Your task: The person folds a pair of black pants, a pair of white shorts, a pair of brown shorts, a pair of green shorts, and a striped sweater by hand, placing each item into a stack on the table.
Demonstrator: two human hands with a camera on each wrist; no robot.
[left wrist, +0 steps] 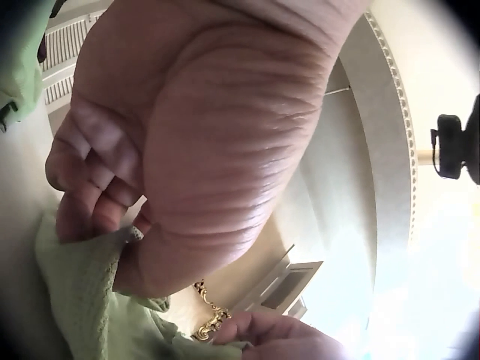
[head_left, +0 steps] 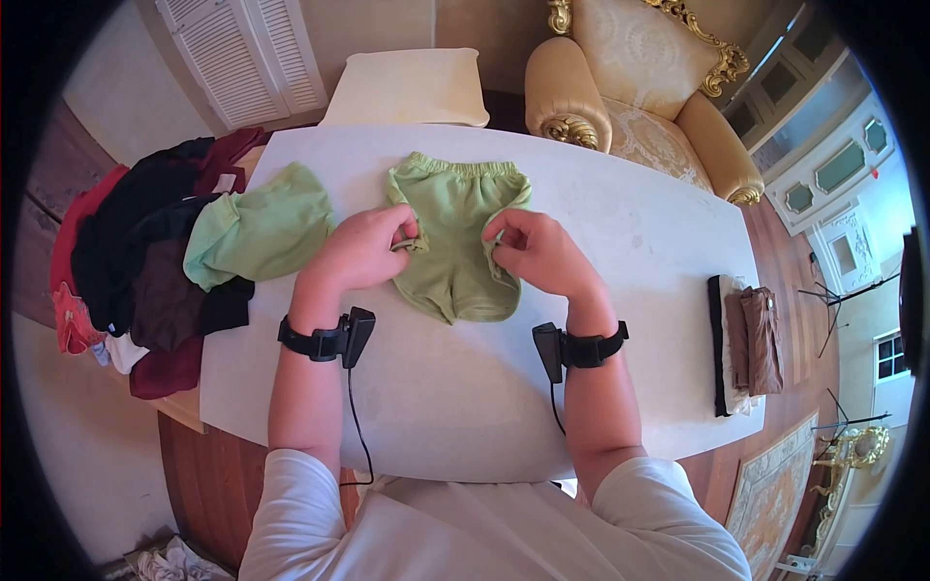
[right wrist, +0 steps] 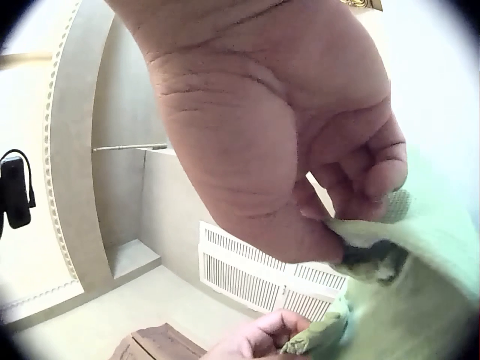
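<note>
With 12 taken as the table's far edge, most of the surface of the white table (head_left: 630,223) is left free around its middle, seemingly so that one garment at a time can be spread flat. The heap of clothes (head_left: 136,242), dark, red and maroon, is kept at 9 to 10 o'clock, probably to stay within reach yet out of the way. The green shorts (head_left: 455,223) are laid just toward 12 from the middle, squarely before the person, likely so that both sides can be reached equally. A paler green garment (head_left: 262,228) is draped at 10 o'clock, overlapping the heap. A neat folded stack (head_left: 760,339) is set near the edge between 3 and 4 o'clock, apparently to be kept separate from the loose clothes. The shorts are pinched at their 9 o'clock side by the left hand (head_left: 363,250) and at their 3 o'clock side by the right hand (head_left: 542,254), thumbs against fingers, presumably so that the cloth is controlled evenly. The fabric looks soft, plain and lightly creased; its side edges are lifted, its rounded hems are turned toward 6, and its gathered waistband (head_left: 465,168) is pointed toward 12.
</note>
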